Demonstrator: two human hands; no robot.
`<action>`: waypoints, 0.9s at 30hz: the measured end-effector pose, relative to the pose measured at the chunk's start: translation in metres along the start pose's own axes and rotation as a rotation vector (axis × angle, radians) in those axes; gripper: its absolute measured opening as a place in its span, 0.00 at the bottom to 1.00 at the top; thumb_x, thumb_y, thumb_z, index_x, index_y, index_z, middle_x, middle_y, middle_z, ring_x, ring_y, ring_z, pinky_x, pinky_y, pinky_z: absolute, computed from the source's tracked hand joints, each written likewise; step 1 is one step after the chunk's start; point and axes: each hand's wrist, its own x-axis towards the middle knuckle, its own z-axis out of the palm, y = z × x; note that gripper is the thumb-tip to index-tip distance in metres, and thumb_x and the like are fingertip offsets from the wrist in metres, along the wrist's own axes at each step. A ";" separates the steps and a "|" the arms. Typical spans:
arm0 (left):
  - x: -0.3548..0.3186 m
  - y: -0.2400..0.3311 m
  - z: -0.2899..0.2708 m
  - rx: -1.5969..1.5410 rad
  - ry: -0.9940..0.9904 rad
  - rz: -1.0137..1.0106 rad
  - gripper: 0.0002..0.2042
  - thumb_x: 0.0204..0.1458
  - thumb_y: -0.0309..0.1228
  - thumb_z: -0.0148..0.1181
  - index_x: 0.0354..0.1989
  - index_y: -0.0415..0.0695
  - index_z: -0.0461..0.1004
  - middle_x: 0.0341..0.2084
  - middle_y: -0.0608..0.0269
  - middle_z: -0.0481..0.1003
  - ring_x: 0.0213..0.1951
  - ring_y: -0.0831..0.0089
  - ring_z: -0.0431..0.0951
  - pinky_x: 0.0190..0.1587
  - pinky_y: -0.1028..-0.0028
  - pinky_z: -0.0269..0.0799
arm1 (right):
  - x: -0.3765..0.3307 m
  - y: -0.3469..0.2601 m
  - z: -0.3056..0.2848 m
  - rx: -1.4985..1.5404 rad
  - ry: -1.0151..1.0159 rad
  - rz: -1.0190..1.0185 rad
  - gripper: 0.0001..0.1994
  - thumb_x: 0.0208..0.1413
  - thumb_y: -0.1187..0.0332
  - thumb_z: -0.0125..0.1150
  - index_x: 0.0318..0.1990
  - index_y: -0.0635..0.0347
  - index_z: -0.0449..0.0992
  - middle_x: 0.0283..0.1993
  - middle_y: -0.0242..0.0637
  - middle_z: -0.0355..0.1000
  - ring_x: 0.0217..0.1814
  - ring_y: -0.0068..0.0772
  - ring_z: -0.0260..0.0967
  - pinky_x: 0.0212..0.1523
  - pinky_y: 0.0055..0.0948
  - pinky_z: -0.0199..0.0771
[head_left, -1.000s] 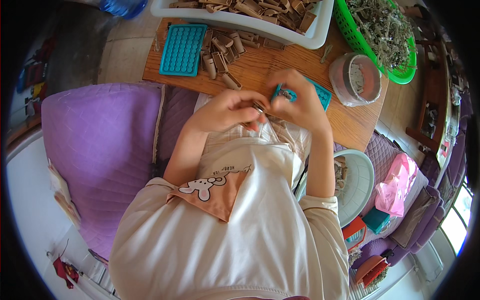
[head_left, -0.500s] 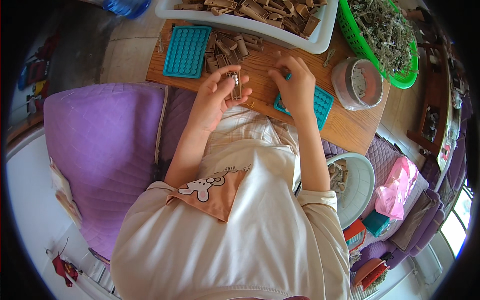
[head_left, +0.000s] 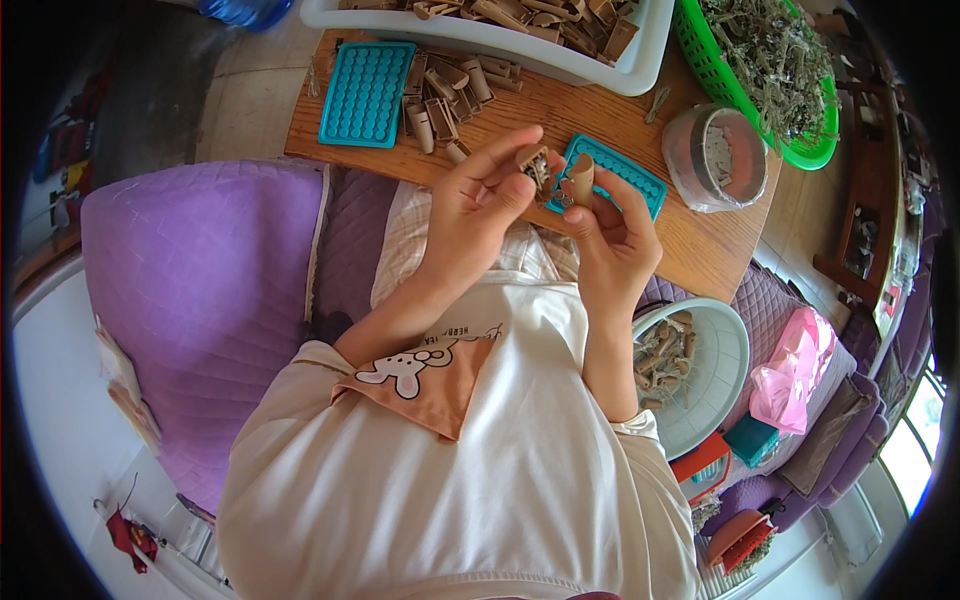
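Note:
My left hand [head_left: 470,212] is closed on a small brown plastic half-shell [head_left: 531,160], its hollow side showing small parts inside that are too small to name. Close to its right, my right hand [head_left: 617,238] pinches a second brown half-shell [head_left: 582,176], curved side outward, between thumb and fingers. The two shells are held apart, over the table's near edge. Behind my right hand lies a teal tray [head_left: 647,190] with round cells, partly hidden by the fingers. A matching teal tray [head_left: 367,95] rests at the table's left, beside a loose pile of brown shells [head_left: 442,102].
A white bin [head_left: 480,42] full of brown shells stands at the far edge. At right are a clear-lined tub [head_left: 690,160] with pale pieces and a green basket [head_left: 700,75] of tangled clear scraps. Beside my right arm sits a pale basket [head_left: 722,375] holding brown pieces.
My left hand has moved right with its shell and tilted it. My right hand has come nearer to me and now shows a brown shell in its fingers. The hands are closer together.

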 end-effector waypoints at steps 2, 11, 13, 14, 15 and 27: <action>-0.003 0.001 0.003 -0.009 -0.027 0.003 0.18 0.48 0.23 0.50 0.49 0.37 0.60 0.38 0.59 0.69 0.40 0.79 0.68 0.41 0.81 0.65 | -0.004 -0.001 0.001 -0.043 0.027 -0.058 0.16 0.41 0.81 0.58 0.41 0.68 0.67 0.37 0.38 0.67 0.39 0.26 0.66 0.40 0.20 0.69; -0.006 0.007 0.016 -0.048 -0.115 0.035 0.17 0.45 0.24 0.54 0.44 0.36 0.61 0.40 0.56 0.68 0.44 0.71 0.67 0.47 0.74 0.65 | -0.010 0.001 0.004 -0.100 0.015 -0.165 0.14 0.40 0.80 0.59 0.38 0.67 0.69 0.37 0.38 0.66 0.40 0.26 0.64 0.42 0.21 0.66; -0.007 0.005 0.015 -0.033 -0.113 0.033 0.18 0.45 0.27 0.55 0.45 0.36 0.61 0.40 0.55 0.68 0.47 0.67 0.67 0.48 0.72 0.64 | -0.012 0.002 0.005 0.034 0.042 -0.100 0.14 0.40 0.80 0.59 0.38 0.67 0.68 0.37 0.38 0.66 0.39 0.26 0.64 0.43 0.21 0.64; -0.008 0.005 0.015 0.013 -0.117 0.047 0.18 0.45 0.27 0.55 0.44 0.36 0.61 0.40 0.54 0.68 0.47 0.66 0.67 0.48 0.72 0.64 | -0.013 0.002 0.006 0.035 0.043 -0.099 0.14 0.40 0.80 0.59 0.38 0.67 0.68 0.37 0.38 0.66 0.39 0.26 0.64 0.43 0.21 0.64; -0.008 0.004 0.014 0.059 -0.121 0.060 0.18 0.45 0.27 0.55 0.44 0.36 0.61 0.39 0.53 0.68 0.47 0.65 0.66 0.48 0.72 0.64 | -0.014 0.001 0.007 0.090 0.053 -0.050 0.13 0.40 0.80 0.59 0.37 0.67 0.68 0.37 0.37 0.66 0.40 0.26 0.64 0.43 0.21 0.64; -0.015 0.007 0.022 0.231 -0.086 0.033 0.15 0.48 0.27 0.51 0.45 0.35 0.63 0.36 0.57 0.70 0.39 0.77 0.70 0.40 0.81 0.66 | -0.018 0.001 0.009 -0.027 0.117 -0.207 0.12 0.38 0.80 0.60 0.33 0.65 0.66 0.31 0.35 0.64 0.34 0.27 0.63 0.37 0.22 0.65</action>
